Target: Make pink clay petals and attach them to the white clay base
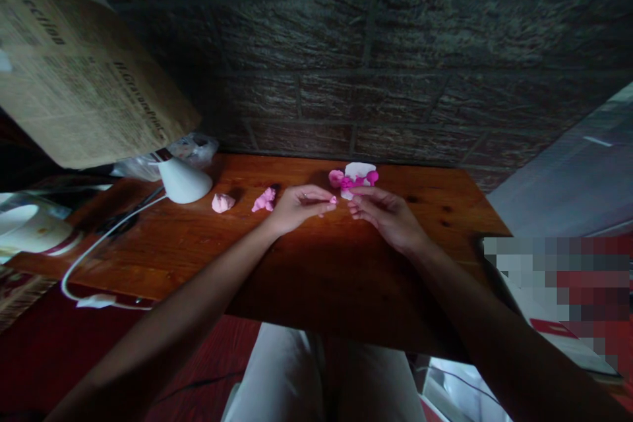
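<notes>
Over the wooden table, my left hand (pixel 295 210) pinches a small pink piece of clay (pixel 333 200) between thumb and fingertips. Just to its right, my right hand (pixel 390 214) has its thumb and fingers pressed together; what it holds, if anything, is too small to make out. Behind my right hand lie bright magenta clay pieces (pixel 372 177), a flat white piece (pixel 361 169) and a rounded pink piece (pixel 336 178). To the left of my left hand sits a bumpy pink clay shape (pixel 264 199), and farther left a pale pink lump (pixel 223 203).
A lamp with a white base (pixel 185 182) and a newsprint-patterned shade (pixel 99 79) stands at the left, its white cord (pixel 89 257) hanging over the table edge. Behind it is a clear plastic bag (pixel 200 145). A dark brick wall (pixel 321 46) backs the wooden table (pixel 297 270).
</notes>
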A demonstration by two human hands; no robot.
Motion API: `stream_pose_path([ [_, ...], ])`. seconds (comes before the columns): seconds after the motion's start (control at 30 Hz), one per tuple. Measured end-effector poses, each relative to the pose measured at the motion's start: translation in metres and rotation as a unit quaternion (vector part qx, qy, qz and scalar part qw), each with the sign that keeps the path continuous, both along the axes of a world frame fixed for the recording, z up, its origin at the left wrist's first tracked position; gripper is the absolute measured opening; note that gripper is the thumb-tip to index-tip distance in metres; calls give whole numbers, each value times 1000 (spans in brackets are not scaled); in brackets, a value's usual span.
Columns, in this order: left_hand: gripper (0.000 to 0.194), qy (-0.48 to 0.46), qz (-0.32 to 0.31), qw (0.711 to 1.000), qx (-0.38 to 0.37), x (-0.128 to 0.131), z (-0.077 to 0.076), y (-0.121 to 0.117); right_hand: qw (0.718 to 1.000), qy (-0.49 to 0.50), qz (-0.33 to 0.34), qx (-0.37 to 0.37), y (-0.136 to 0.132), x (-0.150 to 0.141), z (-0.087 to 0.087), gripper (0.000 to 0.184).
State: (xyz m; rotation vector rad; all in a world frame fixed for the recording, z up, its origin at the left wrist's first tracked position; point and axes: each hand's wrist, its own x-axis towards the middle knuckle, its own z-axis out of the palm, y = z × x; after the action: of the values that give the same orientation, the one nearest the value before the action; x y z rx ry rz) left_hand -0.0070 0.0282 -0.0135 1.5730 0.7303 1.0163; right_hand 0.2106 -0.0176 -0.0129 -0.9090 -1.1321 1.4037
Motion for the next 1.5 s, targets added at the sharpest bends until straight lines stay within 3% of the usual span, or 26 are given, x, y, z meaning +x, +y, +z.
stream_pose_path([
  [0.47, 35, 6, 13, 1000, -2, -2, -1, 2, 1000, -19, 8, 4, -2, -2, 3, 37],
  [0.63, 38, 8, 23, 1000, -12, -2, -2, 3, 1000, -18, 6, 16, -2, -2, 4, 44],
  [0.93, 39, 10, 31, 999, -3, -3, 0, 4, 997, -78, 5, 1, -4, -4, 9, 48],
  [1.5, 37, 14, 25, 1000, 11, -4, -1, 4, 995, -83, 42, 21, -3, 0, 6, 35],
])
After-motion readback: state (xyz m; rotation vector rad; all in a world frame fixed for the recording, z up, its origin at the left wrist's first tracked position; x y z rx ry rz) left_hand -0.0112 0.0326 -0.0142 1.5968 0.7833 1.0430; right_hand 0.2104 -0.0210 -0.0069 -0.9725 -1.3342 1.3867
